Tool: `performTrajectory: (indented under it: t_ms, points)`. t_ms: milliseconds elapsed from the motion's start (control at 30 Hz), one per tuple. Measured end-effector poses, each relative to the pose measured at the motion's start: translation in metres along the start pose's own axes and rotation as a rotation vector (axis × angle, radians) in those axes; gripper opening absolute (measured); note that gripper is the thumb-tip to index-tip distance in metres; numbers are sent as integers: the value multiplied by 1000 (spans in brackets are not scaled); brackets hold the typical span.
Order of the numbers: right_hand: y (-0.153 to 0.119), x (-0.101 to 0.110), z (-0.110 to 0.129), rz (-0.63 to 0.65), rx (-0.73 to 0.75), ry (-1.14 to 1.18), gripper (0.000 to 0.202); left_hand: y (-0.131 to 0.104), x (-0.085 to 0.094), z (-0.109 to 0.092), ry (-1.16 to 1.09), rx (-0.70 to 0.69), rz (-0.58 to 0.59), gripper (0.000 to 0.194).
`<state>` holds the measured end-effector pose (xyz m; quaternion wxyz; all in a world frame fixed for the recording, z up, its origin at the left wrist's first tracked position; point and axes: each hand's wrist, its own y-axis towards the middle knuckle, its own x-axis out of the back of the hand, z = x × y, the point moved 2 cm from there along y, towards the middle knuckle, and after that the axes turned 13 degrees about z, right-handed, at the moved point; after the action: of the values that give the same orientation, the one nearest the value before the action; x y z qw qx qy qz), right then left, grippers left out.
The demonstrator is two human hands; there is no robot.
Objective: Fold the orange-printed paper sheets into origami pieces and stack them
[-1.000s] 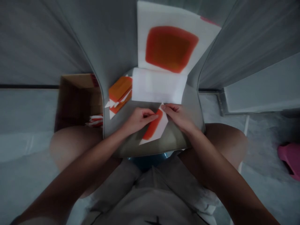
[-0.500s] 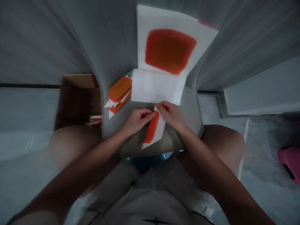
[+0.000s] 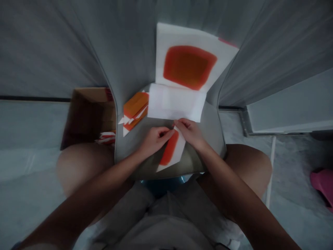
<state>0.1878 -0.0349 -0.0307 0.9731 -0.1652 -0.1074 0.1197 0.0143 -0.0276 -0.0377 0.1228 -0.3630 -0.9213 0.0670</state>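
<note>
A folded piece of paper [image 3: 170, 149], white with an orange-red patch, lies slanted near the front of the grey chair seat [image 3: 130, 152]. My left hand [image 3: 157, 139] is closed on its upper left edge, thumb and fingers pinched. At the paper's top end, my right hand [image 3: 189, 131] pinches the tip; the fingertips partly hide it. Just beyond my hands, a white sheet [image 3: 177, 104] rests on the seat. Behind that, a large white sheet with a red-orange square [image 3: 189, 66] leans on the chair back. Left of these sit several folded orange-and-white papers [image 3: 135, 106] in a pile.
On the floor at the left stands an open cardboard box [image 3: 85, 118] with red-and-white folded papers [image 3: 107, 137] inside. A pink plastic object [image 3: 322, 184] is at the far right. Beneath the seat's front edge shows something blue [image 3: 162, 185]. Grey curtain-like walls rise on both sides.
The whole view has shifted, so the chair and papers sit slightly lower in the picture. Both hands keep their pinch on the folded paper, with only slight finger movement.
</note>
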Motion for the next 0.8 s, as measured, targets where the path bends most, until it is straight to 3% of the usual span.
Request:
performTrajectory:
  t_ms: [167, 333, 533, 700, 800]
  points:
    - [1, -2, -2, 3, 29, 19, 45, -1, -3, 2, -4, -2, -38, 39]
    - [-3, 0, 0, 6, 43, 35, 55, -3, -5, 0, 19, 11, -111, 41]
    - [-20, 6, -2, 183, -9, 144, 47, -3, 1, 0, -3, 18, -252, 42]
    - [-24, 5, -6, 232, 10, 148, 44, -2, 2, 1, 44, 37, -283, 43]
    - [-22, 5, -6, 221, 53, 101, 48, 1, 4, 3, -21, 61, -245, 43]
